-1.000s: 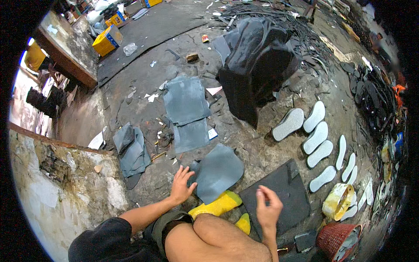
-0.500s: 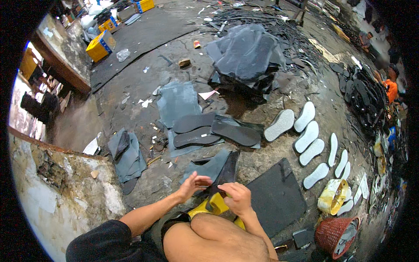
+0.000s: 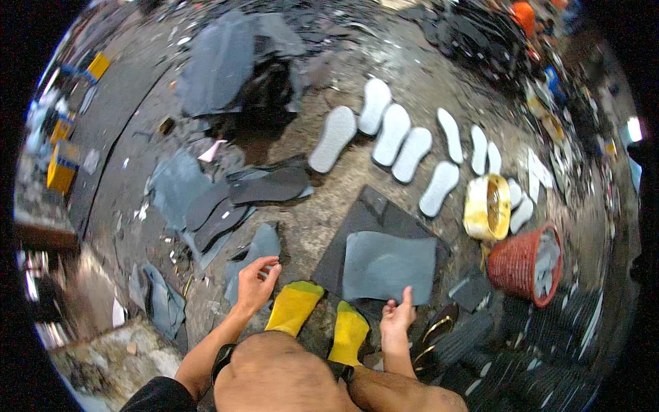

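A grey, slightly curved rectangular rubber-like sheet lies over a larger dark board on the ground to the front right. At its near edge my right hand has the thumb over the sheet and the fingers curled at the border. My left hand holds nothing, its fingers loosely bent and apart. Just beyond it lies a cut grey sheet piece. Between my hands are my feet in yellow socks.
White foot-shaped soles stand in rows beyond the board. A yellow-white container and a red basket of grey scraps are at the right. Dark soles lie left of centre. A covered pile stands farther back.
The view has swung right. My hands, close together before, are now apart, the right one at the dark board. A grey sheet now lies on that board.
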`<move>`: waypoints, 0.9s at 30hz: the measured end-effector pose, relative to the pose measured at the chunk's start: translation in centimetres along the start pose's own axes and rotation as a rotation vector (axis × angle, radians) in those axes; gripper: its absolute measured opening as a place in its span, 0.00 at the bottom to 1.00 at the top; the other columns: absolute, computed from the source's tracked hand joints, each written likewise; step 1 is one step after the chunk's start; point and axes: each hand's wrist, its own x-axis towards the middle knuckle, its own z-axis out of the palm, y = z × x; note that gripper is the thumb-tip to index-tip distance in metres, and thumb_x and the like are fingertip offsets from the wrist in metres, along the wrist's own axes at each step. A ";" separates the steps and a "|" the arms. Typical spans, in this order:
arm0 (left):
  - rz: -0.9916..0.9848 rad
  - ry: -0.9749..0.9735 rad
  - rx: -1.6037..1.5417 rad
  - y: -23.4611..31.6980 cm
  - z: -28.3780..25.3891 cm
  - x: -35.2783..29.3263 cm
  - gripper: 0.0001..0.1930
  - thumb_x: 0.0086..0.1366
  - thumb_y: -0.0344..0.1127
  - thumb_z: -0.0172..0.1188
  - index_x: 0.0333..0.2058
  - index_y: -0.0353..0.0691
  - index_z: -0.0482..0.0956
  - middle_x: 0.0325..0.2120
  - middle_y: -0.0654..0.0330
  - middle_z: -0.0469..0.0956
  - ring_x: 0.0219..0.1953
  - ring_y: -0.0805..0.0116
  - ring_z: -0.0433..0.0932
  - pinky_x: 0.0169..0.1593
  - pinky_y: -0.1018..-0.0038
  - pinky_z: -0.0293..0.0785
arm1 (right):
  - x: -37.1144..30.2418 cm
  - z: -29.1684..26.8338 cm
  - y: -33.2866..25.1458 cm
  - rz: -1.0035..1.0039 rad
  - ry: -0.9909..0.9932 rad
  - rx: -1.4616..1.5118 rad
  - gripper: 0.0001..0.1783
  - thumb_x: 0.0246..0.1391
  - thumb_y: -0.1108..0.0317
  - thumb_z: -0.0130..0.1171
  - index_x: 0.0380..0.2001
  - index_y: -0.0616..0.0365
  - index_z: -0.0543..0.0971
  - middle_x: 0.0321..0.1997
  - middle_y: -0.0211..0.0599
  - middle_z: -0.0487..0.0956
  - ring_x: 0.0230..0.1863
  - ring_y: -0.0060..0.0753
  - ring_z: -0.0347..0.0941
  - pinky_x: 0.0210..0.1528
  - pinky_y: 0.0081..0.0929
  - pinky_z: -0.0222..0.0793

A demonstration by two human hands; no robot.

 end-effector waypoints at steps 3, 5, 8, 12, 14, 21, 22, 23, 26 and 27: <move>0.270 -0.145 0.063 2.1 3.9 1.6 0.14 0.61 0.32 0.69 0.46 0.40 0.85 0.42 0.57 0.86 0.40 0.62 0.84 0.41 0.64 0.80 | 1.4 -4.2 3.5 -0.166 0.220 -0.280 0.39 0.54 0.65 0.71 0.64 0.46 0.61 0.46 0.34 0.75 0.39 0.31 0.72 0.41 0.36 0.68; 0.512 -0.291 0.119 3.0 7.0 1.8 0.18 0.61 0.34 0.69 0.50 0.42 0.82 0.50 0.54 0.82 0.50 0.55 0.81 0.51 0.59 0.78 | 2.3 -5.4 3.6 -0.516 0.279 -0.437 0.39 0.53 0.66 0.71 0.65 0.47 0.63 0.51 0.39 0.73 0.52 0.38 0.69 0.53 0.44 0.66; 0.842 -0.658 0.294 4.1 11.5 1.5 0.30 0.67 0.47 0.63 0.65 0.47 0.69 0.69 0.49 0.63 0.70 0.47 0.64 0.70 0.54 0.62 | 3.8 -4.9 1.4 -1.097 0.108 -0.816 0.36 0.52 0.63 0.70 0.64 0.49 0.69 0.60 0.45 0.72 0.65 0.47 0.63 0.64 0.49 0.59; 1.021 -1.014 0.677 4.0 13.5 3.0 0.32 0.73 0.62 0.44 0.72 0.61 0.60 0.75 0.60 0.52 0.77 0.56 0.48 0.76 0.44 0.34 | 4.7 -2.5 -1.6 -1.429 -0.315 -1.394 0.30 0.55 0.57 0.65 0.61 0.52 0.75 0.70 0.47 0.67 0.70 0.53 0.61 0.69 0.49 0.56; 1.028 -0.916 0.657 3.5 12.9 4.6 0.30 0.74 0.62 0.44 0.70 0.62 0.64 0.74 0.61 0.55 0.76 0.58 0.49 0.75 0.42 0.35 | 4.3 -1.2 -2.2 -1.326 -0.408 -1.364 0.30 0.56 0.57 0.65 0.62 0.52 0.74 0.71 0.46 0.67 0.68 0.53 0.64 0.67 0.49 0.59; 0.904 -0.865 0.423 3.5 11.9 6.1 0.26 0.73 0.55 0.53 0.62 0.49 0.74 0.70 0.53 0.63 0.73 0.52 0.58 0.74 0.44 0.43 | 8.4 9.1 -9.5 -1.564 -0.251 -1.002 0.19 0.55 0.63 0.65 0.50 0.53 0.81 0.48 0.38 0.82 0.49 0.47 0.75 0.52 0.45 0.68; 0.859 -0.805 0.366 3.8 12.1 6.0 0.24 0.72 0.51 0.57 0.61 0.48 0.75 0.68 0.53 0.65 0.71 0.51 0.61 0.74 0.45 0.47 | 9.5 11.7 -10.8 -1.571 -0.292 -0.955 0.18 0.55 0.64 0.65 0.49 0.54 0.81 0.47 0.40 0.82 0.49 0.48 0.75 0.51 0.45 0.68; 0.796 -0.742 0.331 4.2 12.3 5.9 0.22 0.70 0.47 0.59 0.59 0.47 0.77 0.67 0.53 0.67 0.70 0.51 0.63 0.72 0.46 0.51 | 10.2 14.3 -11.6 -1.578 -0.335 -0.980 0.18 0.55 0.64 0.65 0.50 0.55 0.80 0.48 0.41 0.82 0.49 0.49 0.75 0.51 0.45 0.69; 0.657 -0.576 0.228 5.1 13.0 6.0 0.20 0.65 0.36 0.66 0.55 0.45 0.79 0.63 0.53 0.72 0.66 0.50 0.68 0.68 0.49 0.62 | 10.8 22.7 -11.4 -1.628 -0.489 -1.033 0.22 0.55 0.63 0.65 0.53 0.55 0.78 0.48 0.42 0.82 0.50 0.50 0.76 0.52 0.46 0.71; 0.635 -0.540 0.196 5.4 13.2 6.1 0.20 0.63 0.34 0.67 0.54 0.44 0.80 0.61 0.53 0.73 0.65 0.50 0.70 0.66 0.50 0.65 | 10.5 25.5 -10.6 -1.578 -0.541 -1.093 0.29 0.53 0.59 0.67 0.58 0.53 0.75 0.52 0.45 0.80 0.52 0.51 0.75 0.53 0.47 0.71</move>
